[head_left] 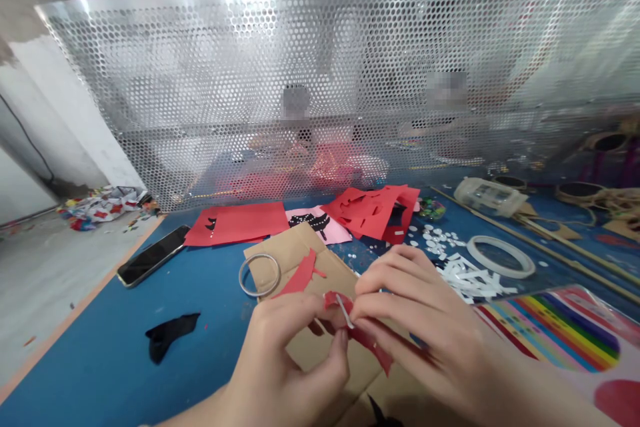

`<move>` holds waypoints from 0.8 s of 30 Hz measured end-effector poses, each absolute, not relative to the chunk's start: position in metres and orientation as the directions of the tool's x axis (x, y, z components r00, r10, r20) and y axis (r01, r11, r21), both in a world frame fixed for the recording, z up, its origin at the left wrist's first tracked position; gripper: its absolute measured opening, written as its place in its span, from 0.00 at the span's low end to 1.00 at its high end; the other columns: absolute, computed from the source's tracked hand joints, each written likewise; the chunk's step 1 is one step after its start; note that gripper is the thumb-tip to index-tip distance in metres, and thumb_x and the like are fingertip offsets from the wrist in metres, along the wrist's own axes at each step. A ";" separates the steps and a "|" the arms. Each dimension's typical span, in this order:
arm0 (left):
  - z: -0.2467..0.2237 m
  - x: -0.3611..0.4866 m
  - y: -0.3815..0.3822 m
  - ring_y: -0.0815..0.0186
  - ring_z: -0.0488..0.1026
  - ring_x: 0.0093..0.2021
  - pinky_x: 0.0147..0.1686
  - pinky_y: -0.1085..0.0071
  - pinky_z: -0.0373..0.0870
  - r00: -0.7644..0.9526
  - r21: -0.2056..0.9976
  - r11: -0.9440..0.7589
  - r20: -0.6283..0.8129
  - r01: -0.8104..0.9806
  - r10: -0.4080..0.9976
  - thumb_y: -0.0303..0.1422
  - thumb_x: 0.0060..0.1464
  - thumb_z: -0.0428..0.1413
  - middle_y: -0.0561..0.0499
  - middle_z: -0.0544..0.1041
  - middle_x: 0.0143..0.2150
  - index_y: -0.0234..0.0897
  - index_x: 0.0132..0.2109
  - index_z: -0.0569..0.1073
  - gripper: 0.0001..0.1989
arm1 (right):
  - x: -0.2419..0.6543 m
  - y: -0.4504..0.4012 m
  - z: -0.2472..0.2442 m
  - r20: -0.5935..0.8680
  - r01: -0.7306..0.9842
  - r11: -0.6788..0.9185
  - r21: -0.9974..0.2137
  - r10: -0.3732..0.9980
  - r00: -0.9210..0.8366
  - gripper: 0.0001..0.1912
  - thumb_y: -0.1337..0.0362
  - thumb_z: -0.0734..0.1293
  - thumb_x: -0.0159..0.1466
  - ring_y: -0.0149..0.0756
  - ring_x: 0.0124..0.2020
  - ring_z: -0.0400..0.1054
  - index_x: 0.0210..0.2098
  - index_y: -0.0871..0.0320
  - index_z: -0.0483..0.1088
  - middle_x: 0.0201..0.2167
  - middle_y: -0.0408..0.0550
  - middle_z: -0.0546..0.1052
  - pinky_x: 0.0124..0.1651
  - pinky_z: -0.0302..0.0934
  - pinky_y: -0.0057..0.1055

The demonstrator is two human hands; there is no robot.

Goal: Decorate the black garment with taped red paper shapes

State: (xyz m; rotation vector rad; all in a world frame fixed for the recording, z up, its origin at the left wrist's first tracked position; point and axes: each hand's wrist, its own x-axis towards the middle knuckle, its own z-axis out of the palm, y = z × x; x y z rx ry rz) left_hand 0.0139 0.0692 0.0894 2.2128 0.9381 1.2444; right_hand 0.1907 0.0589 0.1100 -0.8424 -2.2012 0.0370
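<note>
My left hand (pixel 285 360) and my right hand (pixel 420 323) pinch a crumpled strip of red paper (pixel 367 337) between their fingertips. A small white sliver (pixel 344 310), perhaps paper or tape backing, sticks up where the fingers meet. Both hands hover over a brown kraft cardboard sheet (pixel 300 263), which carries a torn red paper piece (pixel 300 273). A thin silver ring (pixel 259 275) lies at the cardboard's left edge. The hands hide the cardboard's lower middle.
The blue table mat (pixel 100 353) holds a smartphone (pixel 153 255), a black paper scrap (pixel 170 337), red sheets (pixel 235 223), white paper scraps (pixel 473 280), a clear tape roll (pixel 500 257) and a rainbow-striped sheet (pixel 560 333). A perforated metal screen (pixel 300 67) stands behind, with blurred people beyond.
</note>
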 end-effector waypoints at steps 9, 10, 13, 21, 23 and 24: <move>0.091 0.014 0.067 0.68 0.73 0.25 0.27 0.76 0.69 0.311 0.665 -0.648 0.568 0.371 0.762 0.23 0.45 0.53 0.56 0.76 0.24 0.38 0.27 0.71 0.06 | 0.192 0.060 0.109 0.656 0.519 0.790 -0.325 0.584 -0.478 0.09 0.71 0.59 0.66 0.32 0.33 0.62 0.34 0.58 0.70 0.30 0.44 0.71 0.43 0.52 0.35; 0.092 0.014 0.067 0.69 0.73 0.24 0.27 0.76 0.69 0.309 0.663 -0.651 0.573 0.370 0.759 0.22 0.45 0.53 0.56 0.75 0.23 0.38 0.27 0.70 0.06 | 0.192 0.060 0.109 0.654 0.519 0.788 -0.330 0.588 -0.477 0.09 0.70 0.59 0.66 0.32 0.33 0.62 0.34 0.58 0.71 0.30 0.44 0.71 0.42 0.52 0.35; 0.094 0.016 0.068 0.71 0.70 0.22 0.25 0.78 0.67 0.324 0.655 -0.665 0.580 0.360 0.747 0.21 0.45 0.53 0.56 0.73 0.21 0.37 0.25 0.69 0.06 | 0.192 0.059 0.109 0.648 0.515 0.783 -0.349 0.599 -0.471 0.08 0.71 0.61 0.65 0.33 0.34 0.61 0.33 0.58 0.71 0.30 0.43 0.71 0.43 0.51 0.35; 0.093 0.015 0.070 0.72 0.72 0.24 0.27 0.79 0.68 0.365 0.645 -0.702 0.602 0.302 0.710 0.18 0.42 0.52 0.56 0.75 0.24 0.36 0.29 0.70 0.09 | 0.191 0.059 0.108 0.653 0.519 0.781 -0.348 0.599 -0.464 0.08 0.72 0.62 0.63 0.32 0.33 0.61 0.34 0.57 0.71 0.29 0.42 0.70 0.44 0.51 0.35; 0.091 0.014 0.070 0.71 0.72 0.24 0.28 0.78 0.69 0.363 0.635 -0.711 0.613 0.301 0.702 0.18 0.43 0.52 0.55 0.75 0.25 0.36 0.30 0.70 0.09 | 0.191 0.058 0.108 0.655 0.531 0.778 -0.336 0.598 -0.462 0.08 0.73 0.62 0.63 0.32 0.33 0.61 0.34 0.57 0.71 0.29 0.42 0.70 0.44 0.51 0.35; 0.090 0.014 0.070 0.71 0.72 0.24 0.28 0.78 0.69 0.361 0.628 -0.717 0.620 0.302 0.696 0.18 0.43 0.52 0.55 0.75 0.25 0.36 0.30 0.70 0.09 | 0.191 0.058 0.108 0.659 0.541 0.779 -0.317 0.592 -0.465 0.08 0.72 0.62 0.63 0.32 0.32 0.61 0.34 0.57 0.71 0.29 0.42 0.70 0.44 0.51 0.35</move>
